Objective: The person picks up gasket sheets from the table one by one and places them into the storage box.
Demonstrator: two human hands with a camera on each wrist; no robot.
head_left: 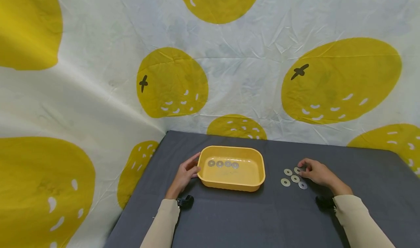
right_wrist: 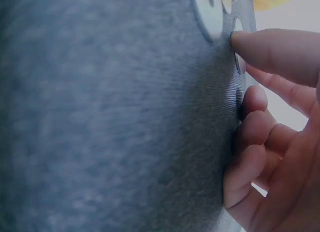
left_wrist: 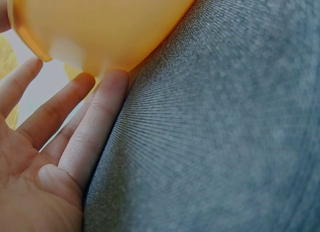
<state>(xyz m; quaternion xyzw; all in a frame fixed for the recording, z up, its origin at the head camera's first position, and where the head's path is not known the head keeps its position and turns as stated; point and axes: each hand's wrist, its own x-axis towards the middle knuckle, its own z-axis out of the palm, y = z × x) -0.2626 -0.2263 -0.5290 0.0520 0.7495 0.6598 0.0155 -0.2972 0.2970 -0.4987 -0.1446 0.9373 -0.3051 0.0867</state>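
The right hand (head_left: pixel 316 173) pinches a flat, round, silver-coloured washer (head_left: pixel 295 170) between thumb and finger at the grey-covered table (head_left: pixel 229 219), near four loose washers (head_left: pixel 283 183). The left hand (head_left: pixel 184 175), fingers spread, touches a yellow rectangular plastic tray (head_left: pixel 233 177) containing four matching washers (head_left: pixel 218 164).

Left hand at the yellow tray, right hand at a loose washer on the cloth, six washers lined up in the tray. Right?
Not quite: the head view shows four washers, not six, lined up in the yellow tray. The rest holds: the left hand is at the tray and the right hand at a loose washer on the cloth.
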